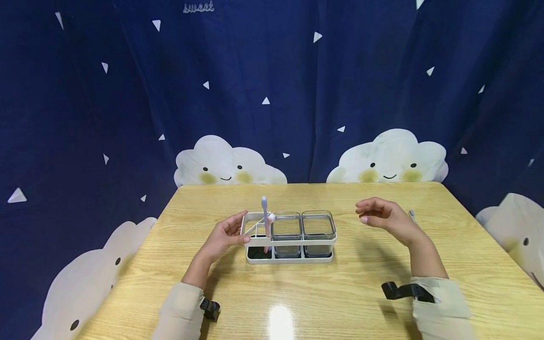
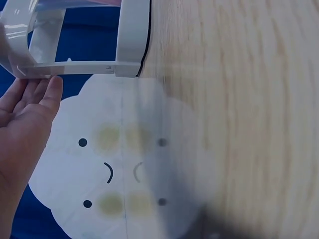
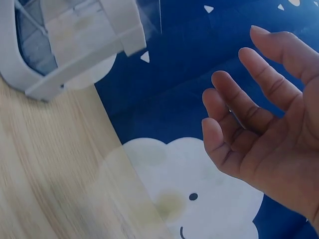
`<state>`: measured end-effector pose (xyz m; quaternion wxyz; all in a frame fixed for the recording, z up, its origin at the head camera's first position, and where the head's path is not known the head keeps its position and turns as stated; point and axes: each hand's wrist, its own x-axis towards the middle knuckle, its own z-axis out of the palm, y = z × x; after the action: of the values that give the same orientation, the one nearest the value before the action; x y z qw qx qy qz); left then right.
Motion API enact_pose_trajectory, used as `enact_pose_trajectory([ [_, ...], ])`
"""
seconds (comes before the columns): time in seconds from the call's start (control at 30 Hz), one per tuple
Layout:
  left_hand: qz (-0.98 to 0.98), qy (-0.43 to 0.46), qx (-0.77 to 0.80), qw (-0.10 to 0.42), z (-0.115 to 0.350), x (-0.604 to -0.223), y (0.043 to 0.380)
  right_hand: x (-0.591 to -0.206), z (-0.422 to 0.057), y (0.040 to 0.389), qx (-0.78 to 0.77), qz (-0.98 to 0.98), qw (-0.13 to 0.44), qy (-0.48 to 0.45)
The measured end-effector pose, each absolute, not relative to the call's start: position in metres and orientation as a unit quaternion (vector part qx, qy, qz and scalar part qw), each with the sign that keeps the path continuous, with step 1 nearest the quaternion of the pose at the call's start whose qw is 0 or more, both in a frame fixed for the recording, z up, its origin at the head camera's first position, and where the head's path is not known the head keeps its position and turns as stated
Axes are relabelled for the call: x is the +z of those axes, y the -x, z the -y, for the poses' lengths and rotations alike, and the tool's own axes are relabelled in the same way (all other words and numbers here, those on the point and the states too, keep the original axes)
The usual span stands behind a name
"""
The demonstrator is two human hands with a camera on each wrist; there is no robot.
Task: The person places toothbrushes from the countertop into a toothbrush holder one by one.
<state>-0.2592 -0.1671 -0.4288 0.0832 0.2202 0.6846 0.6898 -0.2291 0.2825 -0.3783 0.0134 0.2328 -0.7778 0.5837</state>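
A white rack (image 1: 293, 242) with a dark base stands on the table, two clear square cups (image 1: 318, 227) in its middle and right compartments. In its left compartment are toothbrushes: one with a lavender-blue head (image 1: 264, 206) stands nearly upright, and a white one (image 1: 257, 225) leans to the right. A pinkish handle shows low down there. At the rack's left end my left hand (image 1: 224, 234) holds the rim, thumb at the front corner, fingers at the back. My right hand (image 1: 386, 218) hovers right of the rack, fingers loosely bent, holding nothing in the right wrist view.
Behind my right hand a small light-blue and grey thing (image 1: 412, 215), partly hidden, lies on the wooden table (image 1: 238, 302). A dark blue curtain (image 1: 272, 61) with white triangles and clouds hangs beyond the table. Black wrist cameras (image 1: 210, 309) are strapped over both sleeves.
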Motion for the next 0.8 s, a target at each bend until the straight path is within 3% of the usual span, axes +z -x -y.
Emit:
enact_pose_trajectory([
  [0.8,-0.695,-0.213,0.681,0.084,0.167,-0.429,0.261,-0.386,-0.329,0.220,0.574,0.793,0.012,-0.204],
])
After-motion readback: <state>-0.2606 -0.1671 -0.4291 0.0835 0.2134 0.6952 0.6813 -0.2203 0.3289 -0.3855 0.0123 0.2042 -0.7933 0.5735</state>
